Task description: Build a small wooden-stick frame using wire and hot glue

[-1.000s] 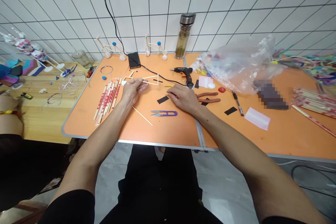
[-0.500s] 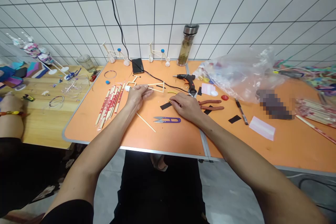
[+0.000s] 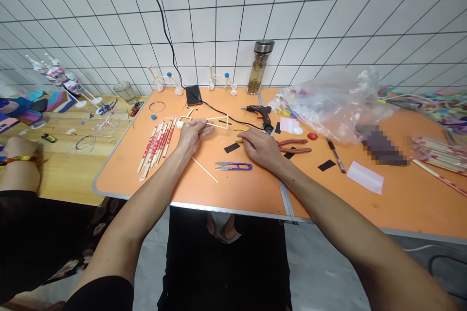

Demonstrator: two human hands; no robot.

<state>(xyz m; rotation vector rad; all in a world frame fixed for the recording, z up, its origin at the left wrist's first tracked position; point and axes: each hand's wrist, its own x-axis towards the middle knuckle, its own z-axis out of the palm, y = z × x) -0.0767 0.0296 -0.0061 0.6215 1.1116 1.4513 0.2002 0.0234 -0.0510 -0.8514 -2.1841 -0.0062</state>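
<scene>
My left hand (image 3: 194, 136) is closed around a small frame of thin wooden sticks (image 3: 227, 122), held above the orange table. A white round piece (image 3: 180, 125) shows at the frame's left side. My right hand (image 3: 260, 146) rests on the table with its fingers curled together; what they hold, if anything, is hidden. Pliers with brown handles (image 3: 295, 149) lie partly under that hand, and a yellow bit (image 3: 240, 129) shows by its fingertips. Closer to me are purple thread snips (image 3: 234, 166) and a loose thin stick (image 3: 205, 170). A black strip (image 3: 232, 147) lies between the hands.
Wrapped chopsticks (image 3: 156, 148) lie at left. Behind are a phone (image 3: 193, 95), a glue gun (image 3: 258, 112) with its cord, a glass bottle (image 3: 260, 68) and two stick models (image 3: 221, 79). A plastic bag (image 3: 328, 102) fills the back right. Another person's arm (image 3: 20, 165) is at far left.
The camera view has shifted, so the table sits lower in the picture. The left hand keeps hold of the stick frame; the right hand stays by the pliers, its fingers moving slightly.
</scene>
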